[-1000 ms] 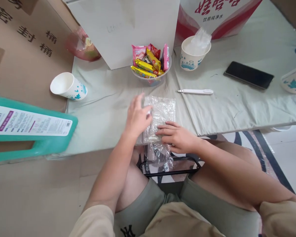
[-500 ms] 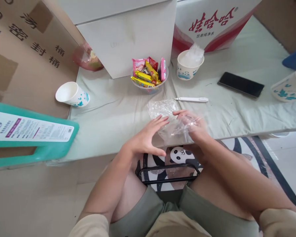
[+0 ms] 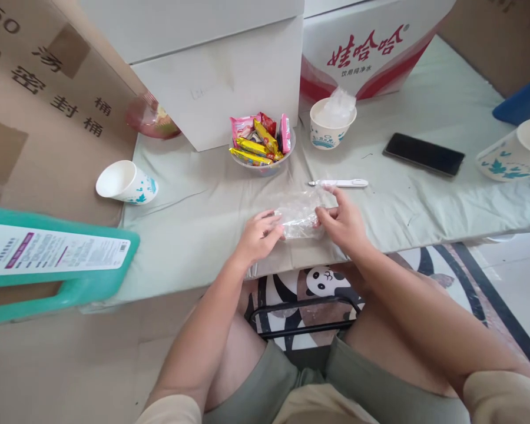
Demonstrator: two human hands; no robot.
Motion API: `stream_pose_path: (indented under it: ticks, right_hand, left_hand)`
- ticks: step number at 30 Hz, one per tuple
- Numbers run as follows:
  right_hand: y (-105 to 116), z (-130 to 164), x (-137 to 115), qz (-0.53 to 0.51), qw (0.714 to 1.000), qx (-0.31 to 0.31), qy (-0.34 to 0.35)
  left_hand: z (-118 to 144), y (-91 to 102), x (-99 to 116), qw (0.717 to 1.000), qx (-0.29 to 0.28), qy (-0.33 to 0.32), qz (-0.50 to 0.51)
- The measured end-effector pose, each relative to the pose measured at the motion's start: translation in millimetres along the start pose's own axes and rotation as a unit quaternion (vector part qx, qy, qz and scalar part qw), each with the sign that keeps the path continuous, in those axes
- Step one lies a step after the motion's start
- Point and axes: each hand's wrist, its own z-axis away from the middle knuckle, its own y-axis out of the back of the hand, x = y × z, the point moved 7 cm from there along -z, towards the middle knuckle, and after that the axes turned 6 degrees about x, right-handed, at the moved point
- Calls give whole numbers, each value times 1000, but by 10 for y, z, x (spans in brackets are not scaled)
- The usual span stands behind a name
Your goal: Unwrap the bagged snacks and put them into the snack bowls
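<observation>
A crumpled clear plastic bag (image 3: 299, 213) lies gathered into a small bundle near the front edge of the pale green covered table (image 3: 194, 206). My left hand (image 3: 258, 237) pinches its left end and my right hand (image 3: 342, 221) grips its right end. Just beyond the bag lies a white pen (image 3: 341, 183). A clear bowl of wrapped snacks (image 3: 261, 144) stands behind the bag.
A paper cup (image 3: 126, 181) lies on its side at left; another paper cup with plastic inside (image 3: 333, 122) stands at back, a third (image 3: 512, 154) at far right. A black phone (image 3: 423, 154) lies right. Cardboard and white boxes line the back. A teal stool (image 3: 57, 259) is at left.
The bag, spread flat and hanging over the table edge a second ago, has been lifted and bunched into a small bundle between both hands. The camera tilted slightly upward.
</observation>
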Motion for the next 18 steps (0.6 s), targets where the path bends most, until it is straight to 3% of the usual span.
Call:
stream_pose_path:
  ticks: [3,7,10,12,15,18]
  right_hand:
    - [-14,14,-38,76,997,-6,12]
    - [-89,32,-28,122,991,-23,41]
    - [-123,10,17,150,987,-15,62]
    - [-134,-10,55,180,980,-11,79]
    - [-96,18,-20,243,954,38,173]
    - [-60,202,-258,277,897,111,327]
  left_hand:
    - [-9,58,48,999,47,-8,-26]
    - [13,135,146,992,116,-17,34]
    - [40,173,44,985,144,77,51]
    - [66,172,-51,981,124,150,3]
    - [96,199,-109,972,98,177,-116]
    - [109,251,-125,965,131,143,-179]
